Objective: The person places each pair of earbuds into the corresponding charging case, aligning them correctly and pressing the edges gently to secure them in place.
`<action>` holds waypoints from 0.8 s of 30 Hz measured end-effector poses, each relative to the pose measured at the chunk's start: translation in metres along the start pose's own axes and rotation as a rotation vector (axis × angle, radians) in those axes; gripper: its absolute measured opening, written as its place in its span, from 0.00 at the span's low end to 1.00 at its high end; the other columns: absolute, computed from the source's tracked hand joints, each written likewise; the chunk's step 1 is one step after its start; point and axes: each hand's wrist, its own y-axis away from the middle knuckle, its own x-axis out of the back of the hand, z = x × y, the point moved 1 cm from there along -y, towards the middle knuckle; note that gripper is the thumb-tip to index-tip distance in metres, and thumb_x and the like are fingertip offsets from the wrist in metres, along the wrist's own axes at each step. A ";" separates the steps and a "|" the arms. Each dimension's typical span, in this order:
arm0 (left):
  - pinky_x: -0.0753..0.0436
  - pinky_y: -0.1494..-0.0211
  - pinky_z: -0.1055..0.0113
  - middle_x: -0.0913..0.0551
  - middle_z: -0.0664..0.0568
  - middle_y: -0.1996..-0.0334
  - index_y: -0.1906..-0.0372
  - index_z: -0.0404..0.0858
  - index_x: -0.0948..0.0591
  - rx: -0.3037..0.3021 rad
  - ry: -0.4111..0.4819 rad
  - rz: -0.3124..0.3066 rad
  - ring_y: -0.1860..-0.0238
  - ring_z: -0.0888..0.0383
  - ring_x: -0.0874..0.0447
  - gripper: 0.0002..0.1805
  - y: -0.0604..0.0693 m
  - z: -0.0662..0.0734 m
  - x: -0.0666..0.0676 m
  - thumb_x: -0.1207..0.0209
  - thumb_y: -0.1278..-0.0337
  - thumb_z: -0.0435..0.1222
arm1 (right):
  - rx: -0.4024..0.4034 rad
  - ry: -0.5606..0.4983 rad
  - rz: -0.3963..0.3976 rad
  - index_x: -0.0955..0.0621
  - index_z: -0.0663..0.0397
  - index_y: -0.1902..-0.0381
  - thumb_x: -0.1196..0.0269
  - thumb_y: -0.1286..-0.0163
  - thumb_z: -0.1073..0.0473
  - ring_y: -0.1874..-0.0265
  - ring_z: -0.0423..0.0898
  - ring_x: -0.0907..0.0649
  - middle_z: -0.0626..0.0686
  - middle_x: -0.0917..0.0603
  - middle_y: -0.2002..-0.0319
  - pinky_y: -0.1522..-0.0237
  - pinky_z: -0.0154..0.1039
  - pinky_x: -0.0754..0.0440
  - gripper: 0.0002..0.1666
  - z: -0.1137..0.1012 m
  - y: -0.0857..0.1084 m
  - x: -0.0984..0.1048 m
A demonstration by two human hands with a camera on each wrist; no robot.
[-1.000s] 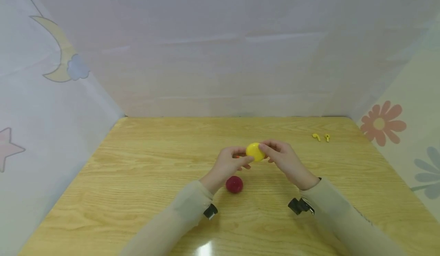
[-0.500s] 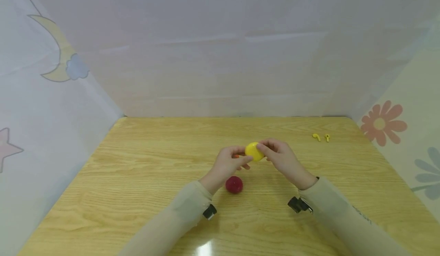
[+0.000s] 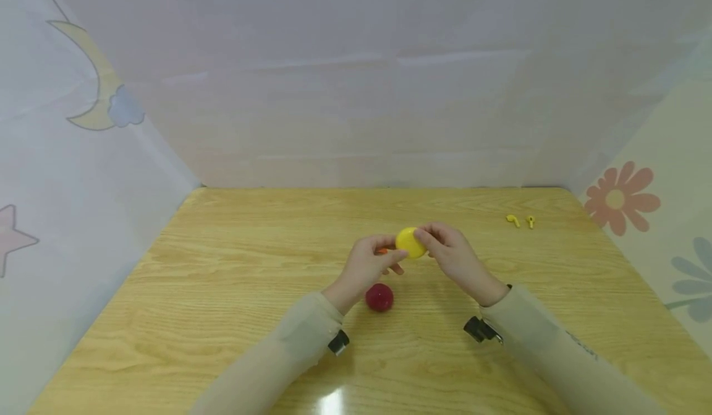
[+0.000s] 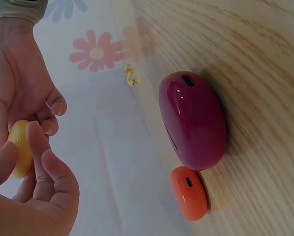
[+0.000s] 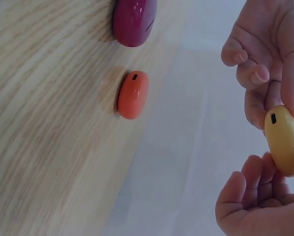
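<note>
Yellow case (image 3: 409,243) is sitting between your two hands just right of the middle of the scene, and you are holding it up off the bench (image 3: 233,273). Your left hand (image 3: 364,266) is pinching its left end between thumb and finger, while the other fingers are curving loosely beneath. Your right hand (image 3: 458,260) is gripping its right end the same way, with the thumb lying over the face that is turning toward you. Both hands are leaving only a narrow gap, just the thickness of the case, so neither is nearer to it than the other.

Judging by the wrist views, its long axis is running across from your left hand to your right, and the small dark slot in its narrow edge is lying toward the left-hand end. You cannot tell from these views whether its lid is parting.

Two yellow earbuds (image 3: 513,220) are lying far right on the bench, well apart from the case, and your right hand is being the nearer one to them. Purple case (image 3: 379,298) is resting on the near side, close to your left wrist. Orange case (image 4: 189,193) is lying farther back on the bench, mostly hiding behind your left hand in the head view.
</note>
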 end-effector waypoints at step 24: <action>0.20 0.61 0.63 0.15 0.48 0.56 0.45 0.31 0.19 0.003 0.011 0.045 0.71 0.57 0.15 0.18 0.005 0.005 0.001 0.36 0.41 0.30 | -0.018 -0.036 -0.071 0.24 0.71 0.54 0.61 0.19 0.49 0.67 0.48 0.27 0.55 0.24 0.66 0.62 0.39 0.27 0.30 -0.002 -0.008 -0.001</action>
